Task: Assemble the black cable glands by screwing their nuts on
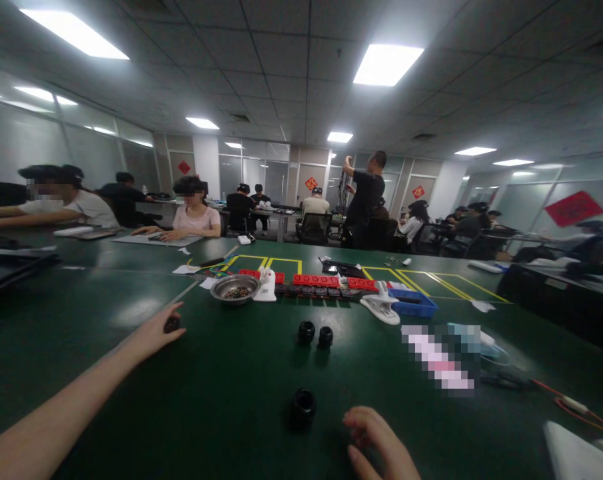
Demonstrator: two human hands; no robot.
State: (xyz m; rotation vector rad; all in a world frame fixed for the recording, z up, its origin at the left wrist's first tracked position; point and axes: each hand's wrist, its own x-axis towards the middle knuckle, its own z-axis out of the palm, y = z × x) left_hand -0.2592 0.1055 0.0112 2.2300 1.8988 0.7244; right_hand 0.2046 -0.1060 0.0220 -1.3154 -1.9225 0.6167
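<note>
Table [241,400] of dark green matting carried everything. Left hand [156,331] reached far out, fingers [174,311] extended and closing round a small black fitting [172,325] lying on the mat. Right hand [376,440] rested near the front edge, fingers curled loosely, holding nothing, just beside another black fitting [302,405]. Two more [315,333] sat together farther out. These seemed light, rigid plastic pieces, probably best pinched across the ribbed sides. No lettering was legible anywhere.
</note>
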